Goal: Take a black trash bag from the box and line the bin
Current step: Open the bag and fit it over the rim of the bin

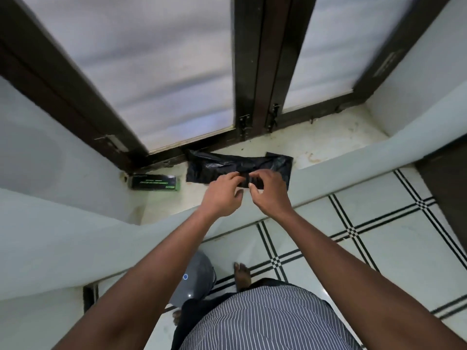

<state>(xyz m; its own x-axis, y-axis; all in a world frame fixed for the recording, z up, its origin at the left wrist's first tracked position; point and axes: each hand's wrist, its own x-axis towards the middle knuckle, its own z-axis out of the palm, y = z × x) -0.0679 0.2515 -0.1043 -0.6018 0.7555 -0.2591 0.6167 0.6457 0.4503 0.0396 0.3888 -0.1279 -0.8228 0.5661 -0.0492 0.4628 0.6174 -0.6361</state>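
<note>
Bin [195, 276] waits on floor by feet. Left hand [222, 195] and right hand [269, 192] both pinch folded black trash bag [235, 165] on sill; probably unfolding. Peel layers apart gently. Box [155, 182] lies left.

dark brown wooden window frame [255, 66], two panes of frosted white glass [141, 72], a centre post between them. two small dark metal latches [244, 126] at the foot of the post. white stone window sill [336, 137], stained and speckled with dirt near the frame. pale grey-green plastered walls [45, 147] on either side of the recess. white tiled floor [379, 236] crossed by paired black lines with small chequered crossings. blue-and-white pinstriped shirt [265, 322]. one bare foot [242, 275] on the tiles.
</note>
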